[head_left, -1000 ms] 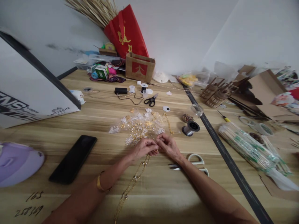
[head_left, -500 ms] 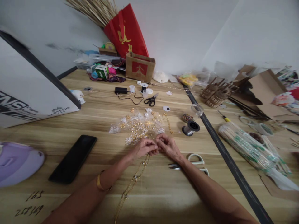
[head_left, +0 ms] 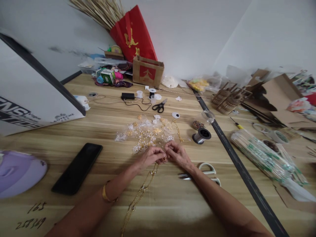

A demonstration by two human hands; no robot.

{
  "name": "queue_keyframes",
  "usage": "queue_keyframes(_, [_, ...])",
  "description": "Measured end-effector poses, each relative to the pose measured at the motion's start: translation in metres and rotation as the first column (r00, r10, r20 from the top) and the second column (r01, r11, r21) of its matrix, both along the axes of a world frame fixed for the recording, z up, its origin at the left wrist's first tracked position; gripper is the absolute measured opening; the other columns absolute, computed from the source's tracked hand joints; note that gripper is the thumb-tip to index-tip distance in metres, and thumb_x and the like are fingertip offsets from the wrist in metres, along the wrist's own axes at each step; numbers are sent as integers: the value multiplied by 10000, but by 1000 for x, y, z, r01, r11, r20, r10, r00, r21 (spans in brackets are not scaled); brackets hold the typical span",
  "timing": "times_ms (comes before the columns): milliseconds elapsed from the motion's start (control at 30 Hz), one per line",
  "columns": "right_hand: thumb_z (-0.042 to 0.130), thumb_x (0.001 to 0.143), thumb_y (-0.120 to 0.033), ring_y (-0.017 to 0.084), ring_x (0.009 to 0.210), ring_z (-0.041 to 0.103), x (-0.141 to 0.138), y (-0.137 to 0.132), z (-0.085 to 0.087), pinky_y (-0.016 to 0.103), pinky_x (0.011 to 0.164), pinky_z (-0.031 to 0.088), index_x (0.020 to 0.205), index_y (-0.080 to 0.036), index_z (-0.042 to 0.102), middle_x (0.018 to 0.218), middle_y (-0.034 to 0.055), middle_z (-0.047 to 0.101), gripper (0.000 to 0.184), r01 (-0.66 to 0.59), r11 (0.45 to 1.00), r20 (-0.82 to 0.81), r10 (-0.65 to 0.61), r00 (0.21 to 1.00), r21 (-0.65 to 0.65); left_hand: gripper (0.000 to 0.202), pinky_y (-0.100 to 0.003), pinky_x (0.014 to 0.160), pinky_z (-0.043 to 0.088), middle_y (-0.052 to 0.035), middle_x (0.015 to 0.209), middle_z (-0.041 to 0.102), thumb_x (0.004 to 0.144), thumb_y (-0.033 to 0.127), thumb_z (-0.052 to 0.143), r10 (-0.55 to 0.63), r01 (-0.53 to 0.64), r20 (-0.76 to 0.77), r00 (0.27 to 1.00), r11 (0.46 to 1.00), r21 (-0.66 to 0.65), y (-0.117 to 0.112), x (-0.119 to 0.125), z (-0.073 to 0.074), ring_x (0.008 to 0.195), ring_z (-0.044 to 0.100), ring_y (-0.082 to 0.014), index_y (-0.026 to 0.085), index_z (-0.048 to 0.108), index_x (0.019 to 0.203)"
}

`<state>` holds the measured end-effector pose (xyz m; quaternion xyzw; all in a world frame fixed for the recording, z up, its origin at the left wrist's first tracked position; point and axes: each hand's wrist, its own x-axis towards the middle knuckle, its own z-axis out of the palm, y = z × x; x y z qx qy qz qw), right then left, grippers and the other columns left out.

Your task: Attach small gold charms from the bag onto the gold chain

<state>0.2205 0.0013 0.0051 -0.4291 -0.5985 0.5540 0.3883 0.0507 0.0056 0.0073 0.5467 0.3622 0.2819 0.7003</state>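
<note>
A gold beaded chain (head_left: pixel 143 188) runs from under my left hand (head_left: pixel 154 156) down to the near edge of the view. The fingers of that hand are pinched on the chain's upper end. My right hand (head_left: pixel 176 153) is closed too, its fingertips meeting those of the left; what lies between them is too small to make out. Just beyond both hands spreads a pile of gold and clear beads (head_left: pixel 148 135), partly in clear plastic bags. White-handled scissors (head_left: pixel 208 168) lie partly under my right forearm.
Right of the beads stand a wire spool (head_left: pixel 201 135) and a jar of coloured beads (head_left: pixel 198 124). Black scissors (head_left: pixel 160 106) lie farther back. A phone (head_left: pixel 77 168) and a purple-white object (head_left: pixel 21 172) are at left. Wrapped sticks (head_left: pixel 261 153) lie at right, past a dark strip.
Almost nothing differs. Both hands stay pinched together at the same spot, with only a tiny shift at the fingertips.
</note>
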Motion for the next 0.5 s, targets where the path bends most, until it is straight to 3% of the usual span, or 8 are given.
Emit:
queue_keyframes(300, [537, 831, -485, 85, 457, 427, 2, 2, -3, 191, 433, 304, 1002, -168, 519, 551, -53, 502, 361, 13, 999, -59, -15, 998, -32, 203, -239, 607, 470, -40, 697, 656, 761, 314, 609, 37, -37, 18, 999, 999, -2, 1, 0, 2, 625, 591, -116, 116, 640, 726])
queue_keyframes(500, [552, 816, -496, 89, 484, 429, 2, 2, -2, 200, 445, 308, 939, -167, 538, 577, -37, 506, 352, 37, 999, -40, -37, 999, -14, 224, -237, 607, 471, -29, 668, 660, 766, 336, 611, 94, -94, 5, 996, 995, 31, 1, 1, 2, 620, 595, -120, 119, 641, 724])
